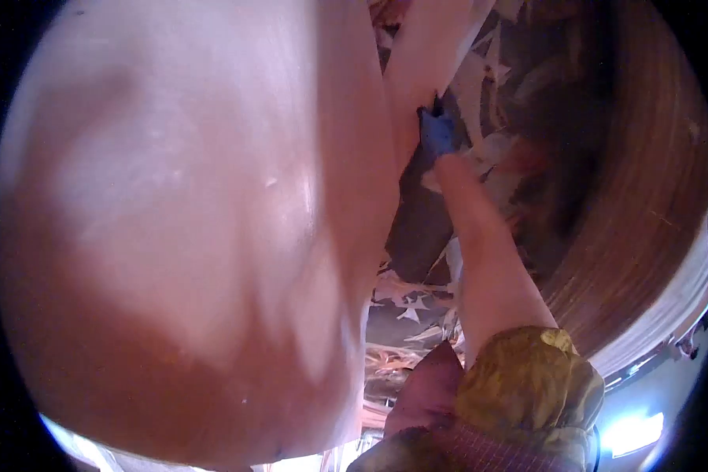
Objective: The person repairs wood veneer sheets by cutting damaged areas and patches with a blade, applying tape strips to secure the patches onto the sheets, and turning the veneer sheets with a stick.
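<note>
blue-gloved right hand (437, 132) at pale sheet (423, 67) edge; cannot tell how closed grip is, or holding what.

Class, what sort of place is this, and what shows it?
Probably a wood or veneer workshop: a large, smooth, pinkish-brown sheet, torn, pale, thin scraps lying about, and a broad, brown, curved mass with fine wood-like lines.

The floor (391, 321) is dark and littered. Thin, pale, jagged scraps (411, 308) lie flat across it, some overlapping. Nearer the bottom, narrow shreds (389, 359) lie tangled together. Further up, broader pale pieces (492, 69) are strewn about, with a reddish patch (523, 157) among them, too blurred to identify. The right side sinks into shadow.
</note>
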The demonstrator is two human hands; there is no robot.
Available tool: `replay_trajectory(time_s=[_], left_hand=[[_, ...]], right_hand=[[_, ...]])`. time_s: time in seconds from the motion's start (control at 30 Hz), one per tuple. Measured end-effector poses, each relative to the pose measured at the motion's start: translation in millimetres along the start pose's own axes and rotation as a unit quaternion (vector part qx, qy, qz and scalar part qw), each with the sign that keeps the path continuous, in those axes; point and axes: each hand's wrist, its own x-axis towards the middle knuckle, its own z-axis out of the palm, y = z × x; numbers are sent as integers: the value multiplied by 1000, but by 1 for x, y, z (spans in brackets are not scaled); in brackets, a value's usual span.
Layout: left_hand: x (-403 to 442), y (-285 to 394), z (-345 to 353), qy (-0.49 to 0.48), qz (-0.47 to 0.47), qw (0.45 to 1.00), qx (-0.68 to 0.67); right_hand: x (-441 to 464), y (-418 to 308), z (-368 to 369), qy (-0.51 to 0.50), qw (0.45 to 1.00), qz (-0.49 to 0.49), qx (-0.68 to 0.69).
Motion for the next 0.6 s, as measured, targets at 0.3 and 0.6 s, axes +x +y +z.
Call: replay_trajectory(time_s=[0.3, 0.6], left_hand=[[-7, 0, -28, -77, 19, 997, 11], [4, 16, -57, -85, 50, 995, 15]], right_hand=[[-75, -7, -227, 53, 985, 13, 164], [-309, -172, -411, -99, 950, -246, -162]])
